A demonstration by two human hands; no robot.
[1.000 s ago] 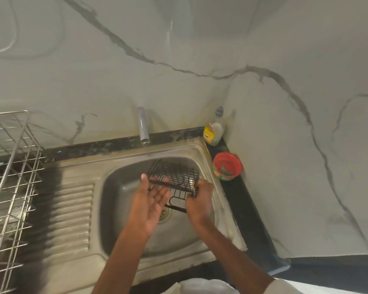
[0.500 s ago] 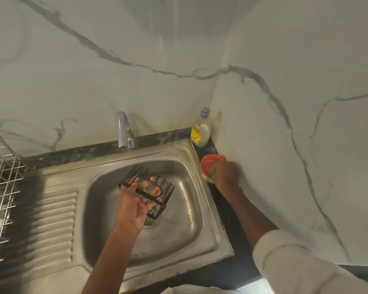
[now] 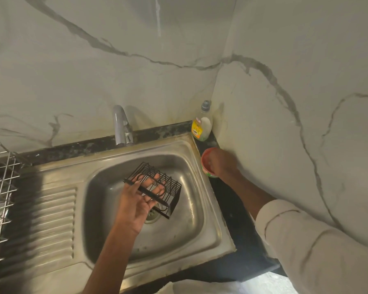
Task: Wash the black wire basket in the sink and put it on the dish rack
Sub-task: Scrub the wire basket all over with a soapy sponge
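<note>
My left hand (image 3: 139, 200) holds the black wire basket (image 3: 168, 185) tilted over the steel sink (image 3: 202, 211), above the drain; my fingers reach through its wires. My right hand (image 3: 223, 163) is at the red tub (image 3: 205, 162) on the dark counter right of the sink, its fingers down in or over the tub's opening. Whether it grips anything there is hidden. The wire dish rack (image 3: 0, 183) shows at the left edge.
A chrome tap (image 3: 121, 125) stands behind the sink, with no water visible. A dish soap bottle (image 3: 202, 124) sits in the back corner. The ribbed drainboard (image 3: 47, 221) lies between sink and rack. Marble walls close in at the back and right.
My right hand let go of the basket and moved right to the red tub. My left hand alone now holds the basket, lower and more central over the drain.
</note>
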